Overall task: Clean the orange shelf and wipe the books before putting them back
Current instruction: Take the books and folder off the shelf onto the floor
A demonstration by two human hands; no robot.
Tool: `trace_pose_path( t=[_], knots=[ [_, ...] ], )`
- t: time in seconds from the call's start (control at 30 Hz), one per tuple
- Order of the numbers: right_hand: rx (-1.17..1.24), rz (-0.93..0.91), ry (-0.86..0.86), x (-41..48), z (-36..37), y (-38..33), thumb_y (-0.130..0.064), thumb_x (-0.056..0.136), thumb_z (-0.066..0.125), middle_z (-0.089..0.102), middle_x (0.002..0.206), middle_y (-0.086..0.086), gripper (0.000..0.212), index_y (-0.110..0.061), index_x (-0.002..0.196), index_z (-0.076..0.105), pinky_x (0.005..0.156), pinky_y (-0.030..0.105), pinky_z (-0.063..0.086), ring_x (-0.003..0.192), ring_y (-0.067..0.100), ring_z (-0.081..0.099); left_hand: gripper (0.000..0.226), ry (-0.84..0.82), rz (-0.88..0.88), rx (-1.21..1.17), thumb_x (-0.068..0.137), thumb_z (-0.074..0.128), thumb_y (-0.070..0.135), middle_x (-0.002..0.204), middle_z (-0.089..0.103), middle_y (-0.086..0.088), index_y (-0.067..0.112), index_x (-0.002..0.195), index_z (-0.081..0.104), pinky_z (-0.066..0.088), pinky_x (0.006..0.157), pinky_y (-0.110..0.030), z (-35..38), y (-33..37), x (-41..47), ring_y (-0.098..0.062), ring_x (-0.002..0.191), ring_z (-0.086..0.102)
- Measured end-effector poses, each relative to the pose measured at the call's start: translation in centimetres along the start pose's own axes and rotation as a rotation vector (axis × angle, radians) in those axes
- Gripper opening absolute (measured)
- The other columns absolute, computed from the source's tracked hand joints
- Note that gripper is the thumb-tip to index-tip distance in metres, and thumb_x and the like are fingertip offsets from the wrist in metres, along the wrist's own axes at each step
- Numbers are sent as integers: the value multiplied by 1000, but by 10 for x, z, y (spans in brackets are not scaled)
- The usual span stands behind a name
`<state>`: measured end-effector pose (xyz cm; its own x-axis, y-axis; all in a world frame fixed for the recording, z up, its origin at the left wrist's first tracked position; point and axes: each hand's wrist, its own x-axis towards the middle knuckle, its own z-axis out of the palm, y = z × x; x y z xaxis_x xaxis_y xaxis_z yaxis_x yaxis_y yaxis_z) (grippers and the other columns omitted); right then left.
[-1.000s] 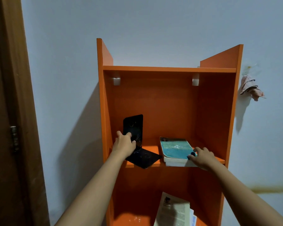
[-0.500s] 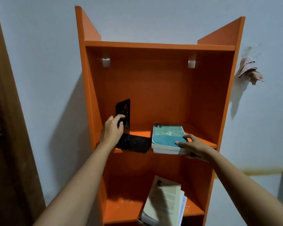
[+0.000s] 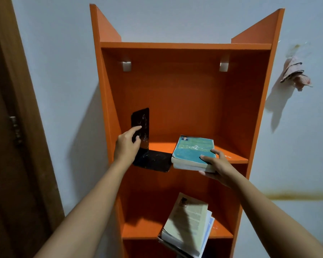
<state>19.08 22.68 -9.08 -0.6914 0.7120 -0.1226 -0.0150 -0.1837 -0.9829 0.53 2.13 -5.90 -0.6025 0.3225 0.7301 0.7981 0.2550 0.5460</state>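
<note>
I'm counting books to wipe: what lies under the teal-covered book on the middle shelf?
A second book lies directly under the teal-covered book; only its pale page edges show, its cover hidden. The right hand grips both at the corner.

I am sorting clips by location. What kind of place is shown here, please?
Most likely a room in a home. An orange bookshelf holding a few books stands against a plain painted wall, a brown wooden door is beside it, and a cloth hangs on the wall.
</note>
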Motion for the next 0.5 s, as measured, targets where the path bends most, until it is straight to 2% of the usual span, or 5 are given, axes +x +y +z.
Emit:
trace_pose_path(
  t=[0.07, 0.13, 0.3, 0.4, 0.5],
  knots=[
    [9, -24, 8, -13, 1, 3, -7, 87, 64, 52, 101, 8, 57, -25, 131, 34, 63, 42, 59, 90, 28, 60, 36, 16, -21, -3, 90, 56, 2, 81, 68, -19, 13, 124, 61, 28, 36, -10, -12, 1, -7, -9, 31, 33],
    [19, -55, 23, -29, 2, 7, -6, 86, 63, 51, 99, 6, 54, -23, 130, 35, 64, 41, 58, 89, 26, 60, 36, 39, -41, -1, 89, 57, 5, 70, 65, -9, 16, 123, 62, 39, 42, -22, -27, 4, -18, -7, 35, 30],
    [58, -139, 103, -81, 18, 25, -7, 86, 63, 50, 115, 10, 47, -24, 123, 41, 56, 34, 58, 85, 22, 58, 38, 67, -52, -13, 86, 60, 4, 60, 57, 2, 18, 121, 64, 46, 52, -22, -76, 9, -64, -11, 41, 39],
    [38, -188, 82, -119, 33, 39, -9, 86, 62, 52, 115, 11, 44, -27, 122, 43, 54, 30, 50, 83, 22, 58, 40, 30, -103, -24, 86, 60, 3, 82, 69, -6, 21, 122, 63, 57, 65, -33, -107, -2, -104, -25, 59, 60],
    [-11, -233, 4, -152, 53, 56, -9, 87, 61, 54, 110, 6, 45, -28, 124, 43, 52, 29, 50, 86, 22, 60, 42, 19, -209, 6, 88, 58, 3, 107, 69, -10, 23, 125, 61, 52, 61, -22, -134, -26, -149, -18, 70, 62]
  ],
)
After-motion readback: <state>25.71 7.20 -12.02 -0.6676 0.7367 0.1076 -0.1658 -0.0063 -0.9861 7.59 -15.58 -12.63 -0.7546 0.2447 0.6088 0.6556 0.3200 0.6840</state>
